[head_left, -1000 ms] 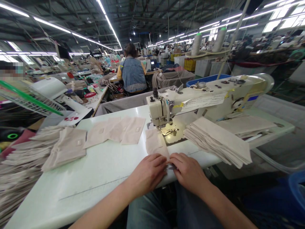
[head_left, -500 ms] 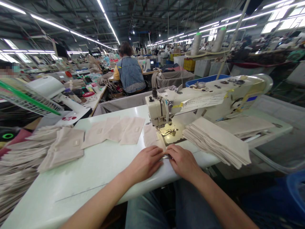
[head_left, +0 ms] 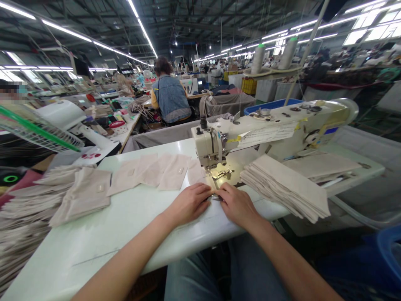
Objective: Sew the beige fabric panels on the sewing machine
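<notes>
A beige fabric piece (head_left: 197,173) lies under the needle area of the sewing machine (head_left: 208,146). My left hand (head_left: 191,201) is closed at its near edge, fingertips pinching the cloth. Close beside it, my right hand (head_left: 236,205) pinches the same edge from the right, thumb and fingers pressed together. Most of the gripped edge is hidden under my fingers. Further left on the table, several beige pieces (head_left: 173,172) with small pale tabs overlap in a row. To the right of the needle rests a stack of folded beige fabric (head_left: 282,184).
Piles of beige fabric (head_left: 34,217) stand at the left edge, near a white fan (head_left: 62,115). Thread cones (head_left: 258,58) rise behind the machine. A person in a denim vest (head_left: 172,96) sits ahead. A blue bin (head_left: 388,246) is at lower right.
Both hands have moved forward toward the needle, and the fabric piece has slid forward with them, under the machine head. The stacks have stayed in place.
</notes>
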`<state>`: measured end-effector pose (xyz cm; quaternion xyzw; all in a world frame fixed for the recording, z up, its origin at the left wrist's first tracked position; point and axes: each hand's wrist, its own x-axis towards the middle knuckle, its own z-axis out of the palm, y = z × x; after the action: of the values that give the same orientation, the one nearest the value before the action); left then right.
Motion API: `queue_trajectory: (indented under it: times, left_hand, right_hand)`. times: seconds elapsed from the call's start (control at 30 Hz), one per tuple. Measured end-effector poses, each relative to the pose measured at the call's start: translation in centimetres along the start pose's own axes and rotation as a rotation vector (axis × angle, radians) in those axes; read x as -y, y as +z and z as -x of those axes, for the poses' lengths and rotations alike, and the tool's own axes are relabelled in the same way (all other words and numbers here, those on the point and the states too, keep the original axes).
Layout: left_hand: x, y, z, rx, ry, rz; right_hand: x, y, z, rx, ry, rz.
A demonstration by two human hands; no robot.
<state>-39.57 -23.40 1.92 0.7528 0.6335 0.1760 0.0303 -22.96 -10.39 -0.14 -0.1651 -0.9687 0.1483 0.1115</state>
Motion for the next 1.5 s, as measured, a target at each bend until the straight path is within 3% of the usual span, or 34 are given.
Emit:
queue_trajectory:
  times: [0.9, 1.27, 1.5]
  left_hand:
    - [4.7, -0.6, -2.5, -0.024, -0.075, -0.021]
    - [5.2, 0.2, -2.3, -0.112, -0.096, -0.049]
    - [5.2, 0.5, -2.0, -0.107, -0.109, -0.090]
  right_hand:
    - [0.0, -0.2, 2.7, -0.028, 0.049, -0.060]
    - [-0.3, 0.7, 2.8, -0.083, 0.026, -0.084]
    - [-0.2, 1.3, 2.3, -0.119, 0.035, -0.100]
